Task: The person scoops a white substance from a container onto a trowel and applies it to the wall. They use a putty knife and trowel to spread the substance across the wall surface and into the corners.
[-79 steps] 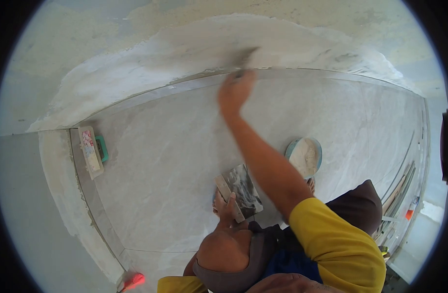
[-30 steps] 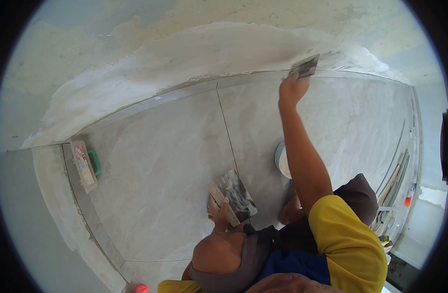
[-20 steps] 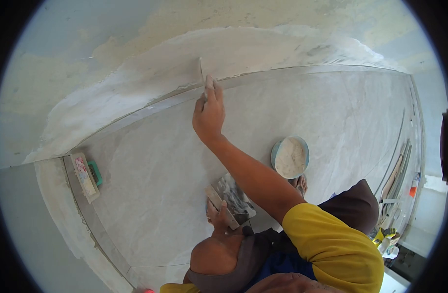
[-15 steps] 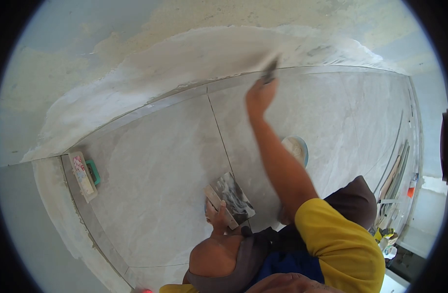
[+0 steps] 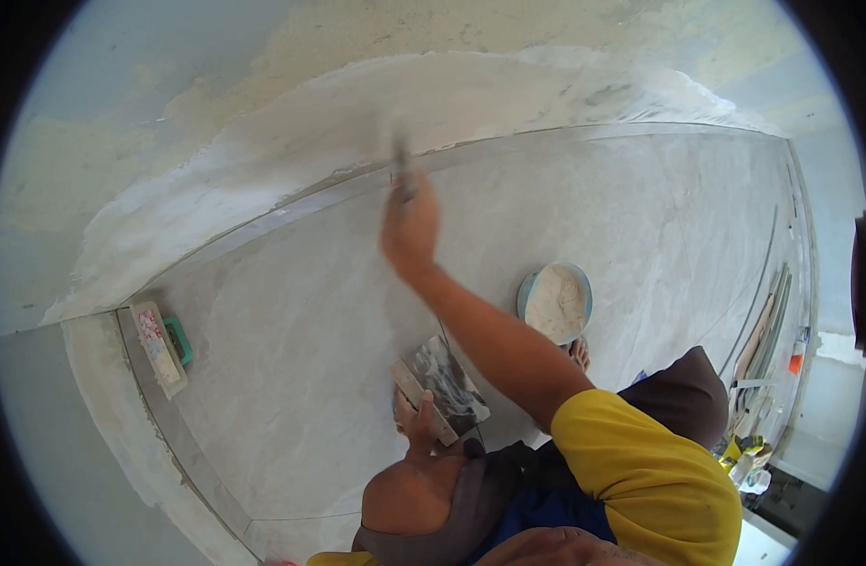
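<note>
My right hand (image 5: 411, 224) is closed around a putty knife (image 5: 402, 162), its blade blurred by motion against the wet plaster patch (image 5: 291, 141) low on the wall. Down by my knee, my left hand (image 5: 418, 422) grips a wide steel trowel (image 5: 449, 379) by the pale strip along its edge. White and grey filler is smeared over the steel face. To the right of my forearm stands a round light-blue bowl (image 5: 589, 302) of beige filler (image 5: 556, 300), close to my foot.
A pale float with a green handle (image 5: 177, 340) lies by the left wall corner. Long strips (image 5: 768, 321) lie along the right wall, with an orange-capped item (image 5: 796, 360) and jumbled supplies (image 5: 746, 460) nearby. Large grey tiles (image 5: 291, 377) form the floor.
My right hand has swept left along the wall with the putty knife. The filler bowl, formerly half covered by my arm, shows fully. My left hand and trowel have barely moved.
</note>
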Motion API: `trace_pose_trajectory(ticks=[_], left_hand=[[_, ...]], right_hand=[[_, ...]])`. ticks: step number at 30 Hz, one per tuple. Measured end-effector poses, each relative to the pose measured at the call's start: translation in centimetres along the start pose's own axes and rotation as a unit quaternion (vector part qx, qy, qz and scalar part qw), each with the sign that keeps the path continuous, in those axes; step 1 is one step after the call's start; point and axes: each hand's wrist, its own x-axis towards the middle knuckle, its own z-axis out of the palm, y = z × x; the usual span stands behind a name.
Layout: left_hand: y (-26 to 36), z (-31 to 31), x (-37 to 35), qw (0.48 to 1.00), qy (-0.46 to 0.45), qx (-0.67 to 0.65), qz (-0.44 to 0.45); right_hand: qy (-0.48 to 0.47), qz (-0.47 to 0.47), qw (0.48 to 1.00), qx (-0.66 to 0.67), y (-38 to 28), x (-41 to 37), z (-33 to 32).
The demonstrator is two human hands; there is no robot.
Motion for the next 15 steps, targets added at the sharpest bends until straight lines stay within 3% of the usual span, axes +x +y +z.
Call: trace_pose_trajectory(ticks=[1,2,3,4,7,9,10,11,14,15], left_hand=[[-0.4,0.0,0.2,1.0,0.01,0.014,0.004],[-0.7,-0.1,0.1,0.999,0.019,0.03,0.006],[-0.2,0.0,0.1,0.999,0.017,0.029,0.006],[0.8,0.2,0.1,1.0,0.011,0.006,0.011],[1.2,0.4,-0.2,1.0,0.016,-0.016,0.015],[1.4,0.5,-0.2,0.999,0.027,-0.017,0.019],[1.9,0.4,-0.3,0.999,0.016,-0.026,0.015],[2.2,0.5,-0.2,0.999,0.003,-0.034,0.013],[1.0,0.5,0.0,0.999,0.0,-0.035,0.018],[0.4,0.4,0.0,0.999,-0.001,-0.032,0.018]], right_hand=[[0.027,0.045,0.998,-0.027,1.9,1.7,-1.5],[0.045,0.157,0.986,-0.04,2.6,4.6,-4.2],[0.137,0.062,0.988,-0.028,6.1,7.1,-5.9],[0.206,-0.065,0.97,-0.115,6.2,9.6,-8.6],[0.254,0.039,0.959,-0.122,6.7,15.4,-12.6],[0.231,-0.039,0.945,-0.229,6.9,15.7,-11.0],[0.282,-0.107,0.913,-0.276,6.9,14.7,-8.0],[0.222,-0.054,0.955,-0.188,3.1,12.5,-6.2],[0.057,-0.092,0.991,-0.081,-1.8,5.4,-2.6],[0.059,-0.09,0.991,-0.081,-1.5,4.7,-2.9]])
